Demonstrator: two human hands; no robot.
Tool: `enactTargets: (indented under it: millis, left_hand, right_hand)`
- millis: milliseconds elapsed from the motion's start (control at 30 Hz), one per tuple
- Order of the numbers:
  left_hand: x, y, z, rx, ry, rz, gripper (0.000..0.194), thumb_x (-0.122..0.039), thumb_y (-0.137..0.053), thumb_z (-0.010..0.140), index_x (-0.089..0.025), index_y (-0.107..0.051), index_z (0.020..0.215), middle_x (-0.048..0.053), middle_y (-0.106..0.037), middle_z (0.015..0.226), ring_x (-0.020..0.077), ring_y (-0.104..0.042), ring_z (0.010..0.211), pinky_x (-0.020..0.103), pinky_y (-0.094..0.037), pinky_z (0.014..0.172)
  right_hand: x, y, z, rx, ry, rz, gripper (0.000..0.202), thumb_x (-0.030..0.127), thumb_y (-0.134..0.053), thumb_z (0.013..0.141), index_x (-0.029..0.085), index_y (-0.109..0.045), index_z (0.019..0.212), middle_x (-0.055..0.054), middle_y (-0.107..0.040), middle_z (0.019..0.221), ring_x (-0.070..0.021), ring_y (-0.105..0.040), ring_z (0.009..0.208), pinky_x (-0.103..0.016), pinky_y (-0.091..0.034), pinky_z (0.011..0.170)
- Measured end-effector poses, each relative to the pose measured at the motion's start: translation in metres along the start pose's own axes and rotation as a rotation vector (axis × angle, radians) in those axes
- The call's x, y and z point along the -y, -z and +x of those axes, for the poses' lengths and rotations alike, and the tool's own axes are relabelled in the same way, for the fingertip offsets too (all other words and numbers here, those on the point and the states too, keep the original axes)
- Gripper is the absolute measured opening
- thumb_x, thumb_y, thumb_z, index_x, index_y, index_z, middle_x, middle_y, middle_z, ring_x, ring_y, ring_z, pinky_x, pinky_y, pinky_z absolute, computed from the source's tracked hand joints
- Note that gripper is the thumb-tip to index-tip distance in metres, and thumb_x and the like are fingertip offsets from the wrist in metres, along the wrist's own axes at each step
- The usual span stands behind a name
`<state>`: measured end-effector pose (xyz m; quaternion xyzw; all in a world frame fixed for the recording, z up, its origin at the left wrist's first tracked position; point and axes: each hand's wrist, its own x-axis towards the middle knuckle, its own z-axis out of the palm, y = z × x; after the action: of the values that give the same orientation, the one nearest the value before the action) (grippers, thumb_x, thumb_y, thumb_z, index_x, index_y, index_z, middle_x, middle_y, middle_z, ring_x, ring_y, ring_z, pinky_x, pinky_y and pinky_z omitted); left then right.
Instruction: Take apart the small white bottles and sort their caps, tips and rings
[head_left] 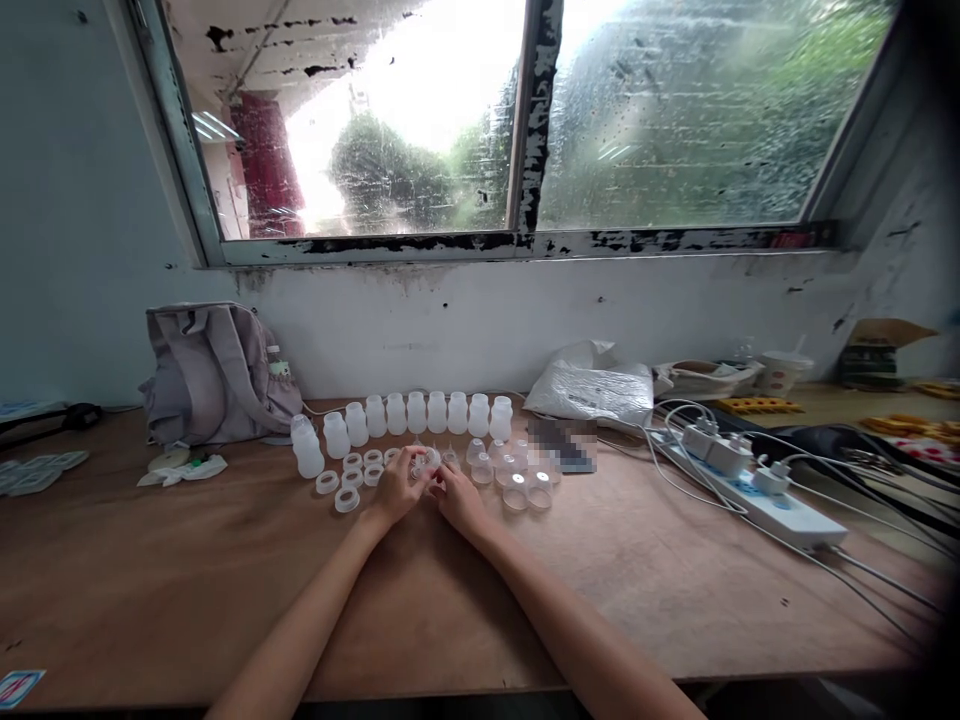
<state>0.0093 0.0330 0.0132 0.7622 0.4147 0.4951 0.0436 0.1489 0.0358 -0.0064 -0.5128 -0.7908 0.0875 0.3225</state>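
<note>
My left hand (399, 488) pinches a small clear piece (430, 459), which looks like a silicone bottle nipple; its exact shape is partly hidden by my fingers. Close beside it, my right hand (457, 496) has its fingers closed at the lower edge of the same piece. Just left of my hands lie several white screw rings (346, 499). More clear nipples stand behind my fingers, mostly covered. To the right, several clear dome caps (515, 493) are grouped on the table. A row of frosted baby bottles (416, 412) stands upright behind everything, with one bottle (307, 446) at the left end.
The wooden table (420, 620) runs below a window. A grey backpack (214, 370) leans on the wall at left, near a crumpled white wrapper (184, 470). A silver bag (592, 385), a blurred-out flat object (570, 445) and a cabled power strip (780, 515) lie at right.
</note>
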Motion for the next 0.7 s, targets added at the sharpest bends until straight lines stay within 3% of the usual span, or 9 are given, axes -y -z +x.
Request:
enactTargets:
  millis: [100,267,367,533,700]
  left_hand:
    - [-0.007,-0.008,-0.001,-0.097,0.077,-0.019,0.031,-0.028,-0.048,0.076,-0.021,-0.042,0.106,0.005,-0.054,0.097,0.0162,-0.052,0.086,0.031,-0.043,0.076]
    - [-0.004,-0.005,-0.012,0.035,-0.017,0.077,0.031,-0.026,-0.049,0.074,-0.022,-0.048,0.104,0.005,-0.051,0.094,0.0179,-0.050,0.089,0.032,-0.042,0.080]
    - [0.002,-0.007,-0.014,0.036,0.026,0.135,0.029,-0.027,-0.049,0.073,-0.022,-0.050,0.102,0.005,-0.049,0.093,0.0181,-0.051,0.087,0.033,-0.043,0.078]
    - [0.005,-0.009,-0.012,0.074,0.039,0.154,0.027,-0.030,-0.047,0.074,-0.021,-0.051,0.100,0.005,-0.049,0.092,0.0181,-0.050,0.085,0.033,-0.043,0.077]
    - [-0.001,0.001,-0.012,0.144,-0.019,0.144,0.024,-0.028,-0.048,0.074,-0.021,-0.051,0.098,0.005,-0.051,0.092,0.0192,-0.049,0.088,0.034,-0.041,0.079]
  right_hand:
    - [0.003,0.002,-0.001,-0.007,-0.006,0.011,0.011,0.016,-0.044,0.076,0.018,-0.050,0.085,-0.005,-0.054,0.091,-0.0146,-0.051,0.079,-0.022,-0.035,0.064]
    - [0.004,0.000,0.000,0.046,-0.030,-0.044,0.017,0.012,-0.040,0.074,0.017,-0.050,0.087,-0.007,-0.057,0.089,-0.0174,-0.050,0.082,-0.025,-0.033,0.065]
    - [0.002,-0.001,0.000,0.065,-0.006,-0.065,0.015,0.011,-0.041,0.072,0.017,-0.051,0.082,-0.007,-0.058,0.085,-0.0180,-0.049,0.081,-0.025,-0.030,0.064]
    - [-0.001,-0.002,0.002,0.076,-0.020,0.040,0.009,0.011,-0.045,0.068,0.016,-0.051,0.073,-0.003,-0.057,0.073,-0.0133,-0.048,0.068,-0.021,-0.030,0.059]
    - [-0.001,0.000,0.005,0.098,-0.014,0.163,0.011,0.007,-0.047,0.063,0.015,-0.053,0.068,-0.001,-0.055,0.065,-0.0113,-0.047,0.060,-0.020,-0.032,0.055]
